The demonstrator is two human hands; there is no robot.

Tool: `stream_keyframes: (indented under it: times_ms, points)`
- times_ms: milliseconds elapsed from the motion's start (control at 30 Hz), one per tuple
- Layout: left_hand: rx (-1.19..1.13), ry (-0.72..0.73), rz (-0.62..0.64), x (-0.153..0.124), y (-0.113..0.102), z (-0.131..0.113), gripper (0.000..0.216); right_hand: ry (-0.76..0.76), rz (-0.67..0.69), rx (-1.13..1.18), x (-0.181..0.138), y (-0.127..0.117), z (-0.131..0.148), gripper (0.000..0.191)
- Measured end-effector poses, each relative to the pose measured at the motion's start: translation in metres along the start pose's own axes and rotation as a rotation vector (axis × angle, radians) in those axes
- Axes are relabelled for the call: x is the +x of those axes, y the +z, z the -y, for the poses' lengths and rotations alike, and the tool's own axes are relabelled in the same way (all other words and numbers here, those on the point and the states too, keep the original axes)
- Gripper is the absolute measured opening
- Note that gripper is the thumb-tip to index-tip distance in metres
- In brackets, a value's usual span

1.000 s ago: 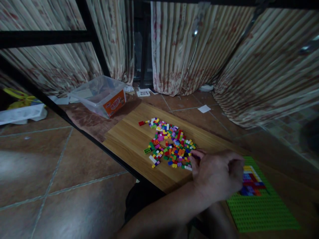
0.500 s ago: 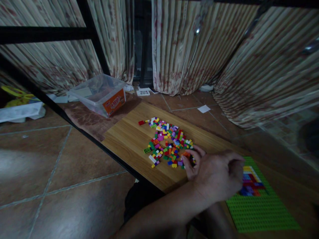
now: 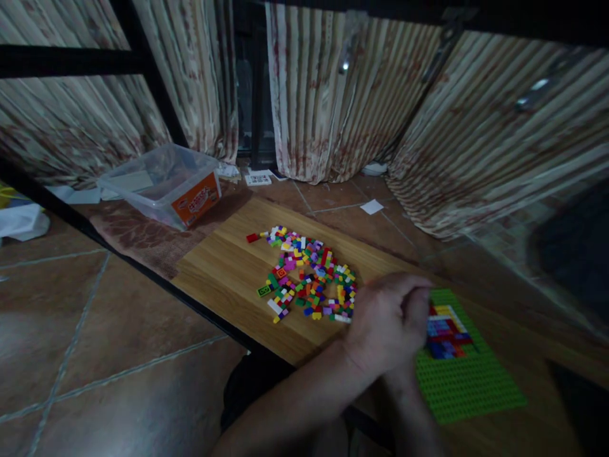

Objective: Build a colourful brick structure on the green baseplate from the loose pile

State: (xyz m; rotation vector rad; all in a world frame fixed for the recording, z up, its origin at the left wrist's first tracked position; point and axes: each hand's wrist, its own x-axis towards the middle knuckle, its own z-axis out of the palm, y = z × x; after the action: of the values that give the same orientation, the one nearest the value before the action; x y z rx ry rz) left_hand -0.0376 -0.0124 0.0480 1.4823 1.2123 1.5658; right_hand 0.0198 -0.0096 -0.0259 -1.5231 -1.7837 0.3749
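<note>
My left hand (image 3: pixel 383 320) is between the brick pile and the green baseplate, its back towards me. Its fingers are pressed together near the plate's left edge, and what they hold, if anything, is hidden. My right forearm (image 3: pixel 404 393) passes up behind my left wrist; my right hand is out of sight behind the left one. On the green baseplate (image 3: pixel 471 387) lies a patch of joined bricks (image 3: pixel 447 336) in yellow, red, blue and purple. Loose toy bricks (image 3: pixel 309 254) in many colours are heaped just left of my hands.
A wooden bench top (image 3: pixel 223 273) carries the bricks and the plate. At its far left end, a clear plastic box (image 3: pixel 162 184) with an orange label stands on a brown cloth (image 3: pixel 143 244). Striped curtains (image 3: pixel 333 95) hang behind. A dark metal bar (image 3: pixel 157 276) runs along the near side.
The view has turned right, so everything sits further left. The fingers that were among the loose bricks have left them and are now hidden behind my left hand.
</note>
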Motion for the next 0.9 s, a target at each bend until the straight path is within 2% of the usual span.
stream_keyframes:
  times_ms: [100, 167, 267, 367, 500, 567, 700, 900]
  points:
    - [-0.015, -0.101, -0.043, 0.005, -0.004, 0.005, 0.020, 0.065, -0.079, 0.224, 0.000, -0.020, -0.003, 0.036]
    - [0.002, -0.181, -0.041, 0.009, -0.006, 0.010, 0.021, 0.112, -0.136, 0.486, 0.001, -0.029, -0.007, 0.033]
    - [0.180, -0.291, 0.021, 0.013, -0.006, 0.016, 0.024, 0.136, -0.163, 0.653, 0.002, -0.034, -0.013, 0.032]
    - [0.157, -0.385, 0.091, 0.015, -0.004, 0.021, 0.022, 0.140, -0.204, 0.624, 0.002, -0.040, -0.018, 0.030]
    - [-0.239, -0.572, 0.190, 0.012, 0.004, 0.026, 0.015, 0.102, -0.176, 0.441, -0.001, -0.055, -0.023, 0.030]
    - [-0.338, -0.659, 0.196, 0.011, 0.008, 0.027, 0.018, 0.104, -0.147, 0.344, -0.002, -0.064, -0.026, 0.032]
    - [-0.352, -0.680, 0.197, 0.008, 0.017, 0.026, 0.024, 0.115, -0.077, 0.261, -0.004, -0.083, -0.033, 0.033]
    - [-0.369, -0.657, 0.358, -0.003, 0.032, 0.023, 0.026, 0.063, 0.015, 0.188, -0.009, -0.112, -0.051, 0.023]
